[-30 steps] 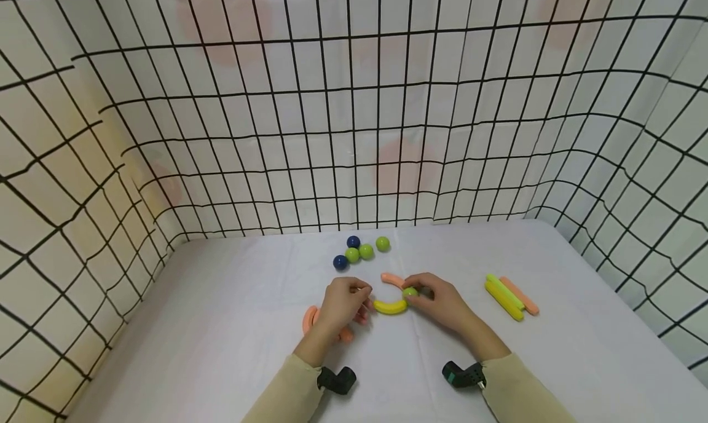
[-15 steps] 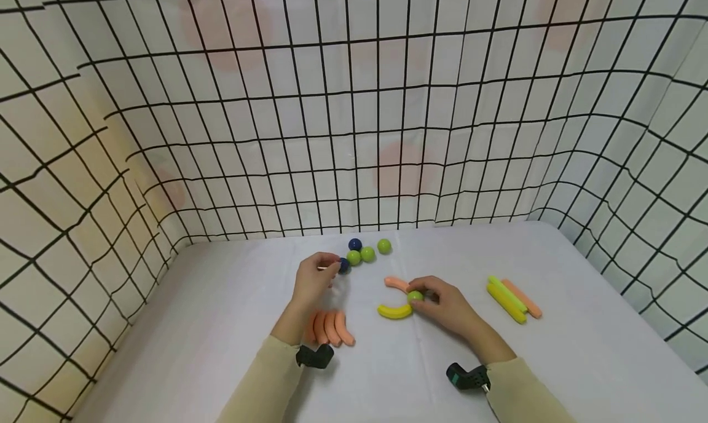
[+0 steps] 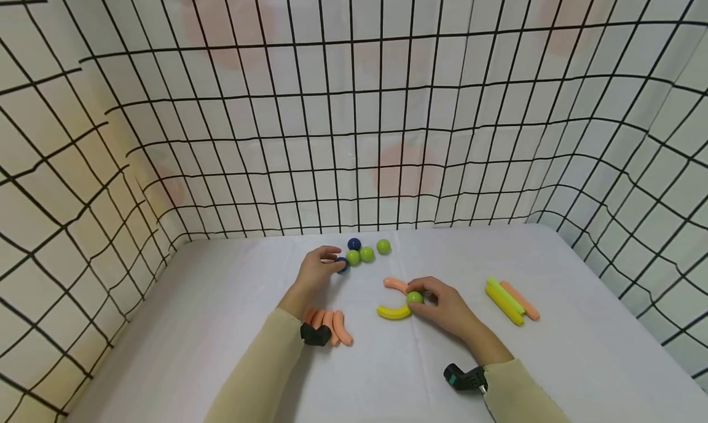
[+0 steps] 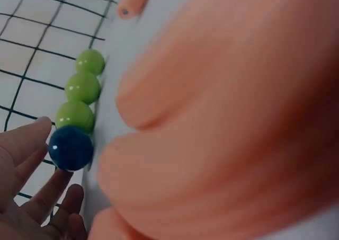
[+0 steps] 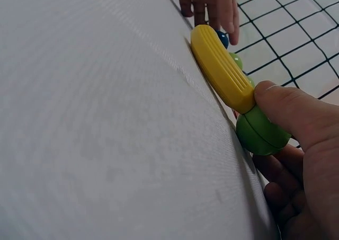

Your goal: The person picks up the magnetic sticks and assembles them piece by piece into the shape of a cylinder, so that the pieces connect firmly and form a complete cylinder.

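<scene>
My right hand (image 3: 442, 303) grips a green ball (image 3: 414, 298) between thumb and fingers. A yellow curved stick (image 3: 393, 313) meets the ball at one end; in the right wrist view this ribbed stick (image 5: 220, 68) reaches the thumb. An orange curved stick (image 3: 395, 283) lies behind, its end hidden by the fingers. My left hand (image 3: 318, 268) is at a dark blue ball (image 3: 342, 264), its thumb and fingers spread around it. In the left wrist view the blue ball (image 4: 71, 148) sits at the end of a row of green balls (image 4: 82, 87).
Several orange curved sticks (image 3: 340, 328) lie under the left wrist, partly covered by its camera (image 3: 316, 335). Another blue ball (image 3: 354, 244) and a separate green ball (image 3: 383, 246) are at the back. Yellow, lime and orange straight sticks (image 3: 504, 304) lie right. A grid-patterned wall (image 3: 365, 165) encloses the table.
The left hand has left the area beside the yellow curved stick and moved left and back to the blue ball, its fingers spreading. The right hand keeps its grip on the green ball.
</scene>
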Demonstrator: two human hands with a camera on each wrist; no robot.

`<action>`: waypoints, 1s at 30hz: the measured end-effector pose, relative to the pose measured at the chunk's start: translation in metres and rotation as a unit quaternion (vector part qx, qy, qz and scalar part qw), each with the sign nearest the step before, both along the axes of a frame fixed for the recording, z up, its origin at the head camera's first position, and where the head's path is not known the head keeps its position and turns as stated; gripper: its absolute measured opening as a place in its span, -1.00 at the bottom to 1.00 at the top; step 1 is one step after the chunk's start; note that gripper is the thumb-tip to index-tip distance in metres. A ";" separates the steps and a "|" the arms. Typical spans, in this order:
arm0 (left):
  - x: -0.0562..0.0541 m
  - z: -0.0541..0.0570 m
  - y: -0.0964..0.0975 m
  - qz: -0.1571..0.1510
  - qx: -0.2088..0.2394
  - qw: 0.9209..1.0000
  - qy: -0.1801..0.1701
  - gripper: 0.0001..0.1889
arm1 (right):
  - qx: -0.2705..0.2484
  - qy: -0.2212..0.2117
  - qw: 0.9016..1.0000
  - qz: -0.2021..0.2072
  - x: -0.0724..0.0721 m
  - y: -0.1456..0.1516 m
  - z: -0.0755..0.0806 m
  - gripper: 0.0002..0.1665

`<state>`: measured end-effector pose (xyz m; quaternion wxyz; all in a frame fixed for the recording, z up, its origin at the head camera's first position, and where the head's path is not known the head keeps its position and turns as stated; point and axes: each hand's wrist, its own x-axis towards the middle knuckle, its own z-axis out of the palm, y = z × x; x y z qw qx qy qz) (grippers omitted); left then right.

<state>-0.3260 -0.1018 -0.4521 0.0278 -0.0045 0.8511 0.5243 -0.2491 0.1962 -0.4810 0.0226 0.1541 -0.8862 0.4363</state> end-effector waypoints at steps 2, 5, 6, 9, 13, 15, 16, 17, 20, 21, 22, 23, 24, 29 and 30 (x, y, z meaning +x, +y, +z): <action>-0.001 0.000 0.001 0.004 -0.013 1.000 -0.006 -0.60 | 0.001 0.002 1.000 -0.001 0.000 0.000 -0.001 -0.67; -0.001 -0.001 0.001 0.010 -0.035 0.999 -0.011 -0.61 | 0.002 0.005 1.000 -0.001 0.000 0.000 -0.002 -0.68; -0.001 -0.001 0.001 0.010 -0.043 0.999 -0.010 -0.61 | 0.002 0.006 1.000 0.000 0.000 0.000 -0.002 -0.68; 0.000 -0.002 -0.001 0.014 -0.057 0.998 -0.010 -0.62 | 0.002 0.006 1.000 0.000 0.000 0.000 -0.002 -0.68; 0.000 -0.001 -0.004 0.013 -0.062 0.998 -0.018 -0.62 | -0.003 0.005 1.000 0.002 0.000 0.001 -0.002 -0.68; 0.000 0.000 -0.006 0.013 -0.059 0.998 -0.023 -0.62 | -0.004 0.005 1.000 0.003 0.000 0.001 -0.002 -0.68; 0.001 0.001 -0.006 0.012 -0.056 0.998 -0.024 -0.62 | -0.004 0.006 1.000 0.003 -0.001 0.001 -0.002 -0.68; 0.001 0.002 -0.006 0.011 -0.053 0.998 -0.025 -0.61 | -0.004 0.006 1.000 0.001 -0.001 0.001 -0.003 -0.68; 0.004 0.004 -0.006 0.010 -0.044 0.999 -0.017 -0.61 | 0.000 0.009 1.000 -0.014 -0.002 -0.001 -0.005 -0.71; 0.005 0.004 -0.005 0.009 -0.041 0.999 -0.013 -0.61 | 0.001 0.009 1.000 -0.020 -0.003 -0.002 -0.006 -0.73; 0.007 0.004 -0.005 0.007 -0.036 0.999 -0.006 -0.61 | 0.003 0.007 0.999 -0.031 -0.003 -0.004 -0.007 -0.75; 0.009 0.004 -0.004 0.004 -0.032 0.999 0.003 -0.62 | 0.002 0.005 0.999 -0.040 -0.004 -0.006 -0.007 -0.76; 0.011 0.004 -0.002 0.000 -0.027 1.000 0.013 -0.62 | 0.004 0.001 0.999 -0.050 -0.004 -0.009 -0.007 -0.76; 0.023 0.010 0.010 -0.031 0.000 0.998 0.055 -0.61 | 0.013 -0.019 0.995 -0.094 -0.005 -0.022 -0.001 -0.65; 0.025 0.012 0.014 -0.037 0.004 0.998 0.059 -0.61 | 0.020 -0.020 0.994 -0.103 -0.006 -0.024 0.000 -0.63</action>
